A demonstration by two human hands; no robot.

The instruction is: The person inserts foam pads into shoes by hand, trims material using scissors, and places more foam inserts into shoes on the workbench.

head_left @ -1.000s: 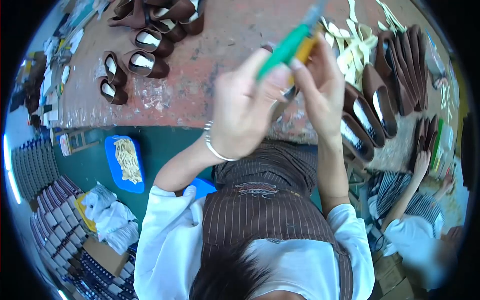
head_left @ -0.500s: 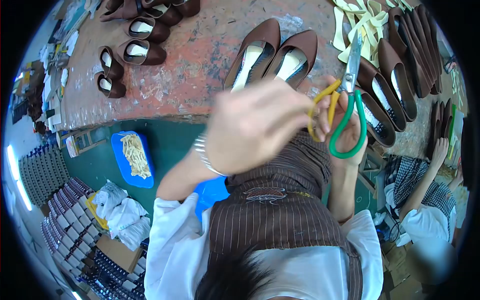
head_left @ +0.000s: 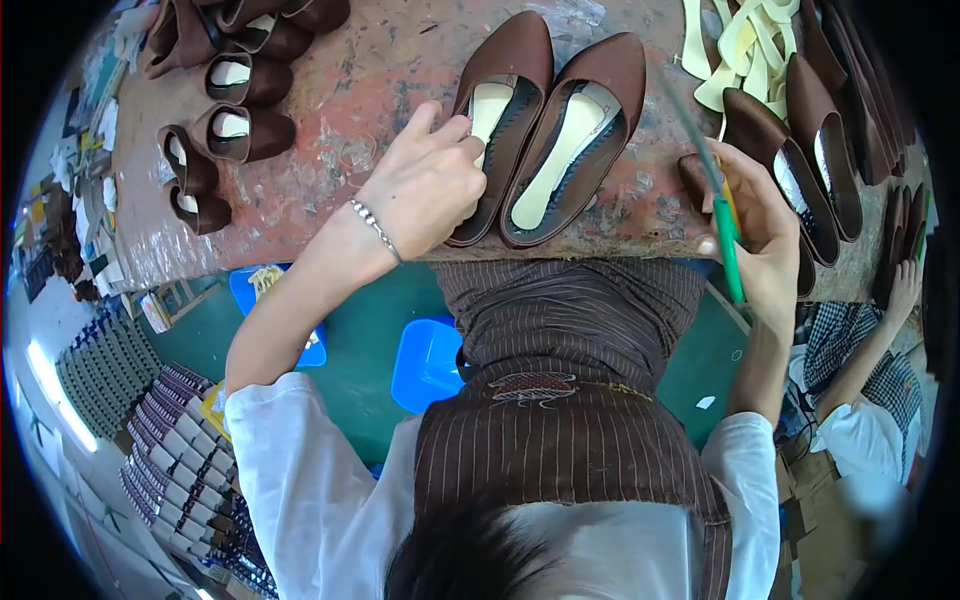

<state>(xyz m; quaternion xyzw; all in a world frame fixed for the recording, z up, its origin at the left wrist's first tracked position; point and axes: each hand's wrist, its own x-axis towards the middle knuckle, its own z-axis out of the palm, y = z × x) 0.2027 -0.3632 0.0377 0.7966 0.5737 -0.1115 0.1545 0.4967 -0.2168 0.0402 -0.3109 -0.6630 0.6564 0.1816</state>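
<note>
1. Brown leather flats are lying side by side on the worn reddish worktable (head_left: 330, 120), toes pointing away from the person, heels at the near edge.
2. The person's left hand (head_left: 425, 185) is reaching forward with the forearm stretched out and a bead bracelet (head_left: 375, 228) sitting at the wrist; its fingers are curling over the heel opening of the left brown shoe (head_left: 500, 110), pressing on the pale insole there, so the hand is gripping that shoe's rim.
3. The right brown shoe (head_left: 580, 130) is lying touching its partner, with no hand on it.
4. The person's right hand (head_left: 760, 225) is resting at the table's near edge, closed around the scissors (head_left: 722, 215), whose green and yellow handles are poking down past the palm while the blade is slanting up and away.
5. Compared with half a second ago, both hands are lower: the left hand, which was raised and blurred in front of the chest, is now down on the shoe, and the scissors, then held up with blades pointing at the strips, are now tucked down by the table edge.
6. More brown shoes (head_left: 800, 170) are standing in a row just beyond the right hand, with cream strips (head_left: 730, 45) piled behind them.
7. Another person's arm (head_left: 880, 330) is showing at the right edge.
</note>
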